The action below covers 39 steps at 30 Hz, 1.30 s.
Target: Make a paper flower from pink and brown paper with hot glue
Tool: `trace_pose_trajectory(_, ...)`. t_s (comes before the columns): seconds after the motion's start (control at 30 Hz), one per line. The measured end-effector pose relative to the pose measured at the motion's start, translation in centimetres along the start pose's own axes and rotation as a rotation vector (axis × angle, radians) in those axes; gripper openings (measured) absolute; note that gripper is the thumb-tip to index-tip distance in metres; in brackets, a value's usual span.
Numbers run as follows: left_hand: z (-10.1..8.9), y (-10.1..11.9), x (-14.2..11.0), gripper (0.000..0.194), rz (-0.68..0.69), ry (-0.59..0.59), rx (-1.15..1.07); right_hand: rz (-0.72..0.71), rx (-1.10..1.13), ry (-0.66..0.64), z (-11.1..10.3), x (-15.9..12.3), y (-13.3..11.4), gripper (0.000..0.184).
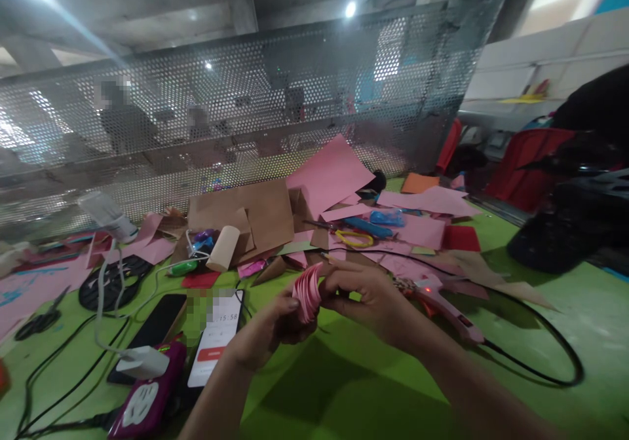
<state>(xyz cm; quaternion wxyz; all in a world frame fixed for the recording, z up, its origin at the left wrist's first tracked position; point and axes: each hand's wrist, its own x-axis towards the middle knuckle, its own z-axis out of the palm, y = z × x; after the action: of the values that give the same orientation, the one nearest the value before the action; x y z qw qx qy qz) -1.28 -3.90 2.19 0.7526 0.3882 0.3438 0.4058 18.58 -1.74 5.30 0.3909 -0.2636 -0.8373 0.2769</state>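
Note:
Between my hands is a thick bundle of pink paper layers point(307, 294), curved and fanned at the edges. My left hand point(278, 325) is closed around its lower left side, the thumb against the layers. Fingers of my right hand point(368, 299) are bent together at the bundle's right edge, pinching it; the exact contact is partly hidden. Both hands are raised over the green table point(314, 401). Right of my right hand lies a pink glue gun point(455, 312) with a small red light and a black cord.
Behind my hands spread pink sheets point(334, 171), brown cardboard point(265, 214) and yellow-handled scissors point(354, 238). At left are a lit phone point(216, 345), a dark phone point(160, 322), a purple power strip point(147, 401), cables and black scissors point(42, 317). A perforated metal screen point(236, 119) stands behind.

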Motion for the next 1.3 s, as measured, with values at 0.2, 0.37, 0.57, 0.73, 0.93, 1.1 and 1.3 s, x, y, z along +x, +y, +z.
trace_pose_trajectory(0.2,-0.5,-0.4,0.3,0.034,-0.024,0.003,-0.033,0.016,-0.010,-0.031,-0.2,0.0,-0.2,0.013)
trace_pose_trajectory(0.37,-0.5,-0.4,0.2,0.032,-0.025,0.007,-0.047,0.003,-0.005,-0.029,0.0,0.0,0.1,0.011)
trace_pose_trajectory(0.57,-0.3,-0.3,0.3,0.036,0.015,0.020,-0.082,0.034,0.016,0.121,0.0,-0.1,0.3,0.007)
trace_pose_trajectory(0.73,-0.6,-0.6,0.7,0.022,0.075,0.053,-0.083,-0.002,0.020,0.100,0.2,-0.3,-0.1,0.005)
trace_pose_trajectory(0.93,-0.8,-1.0,1.1,0.015,0.184,-0.034,-0.022,-0.045,-0.088,0.076,1.1,-0.4,0.1,0.006)
trace_pose_trajectory(1.1,-1.0,-1.3,1.1,0.024,0.177,-0.011,0.037,-0.067,-0.203,0.077,1.1,-0.4,-0.1,0.006)
trace_pose_trajectory(1.3,-0.8,-1.0,0.9,0.018,0.147,0.015,0.054,-0.093,-0.285,0.013,1.1,-0.3,-0.2,0.010)
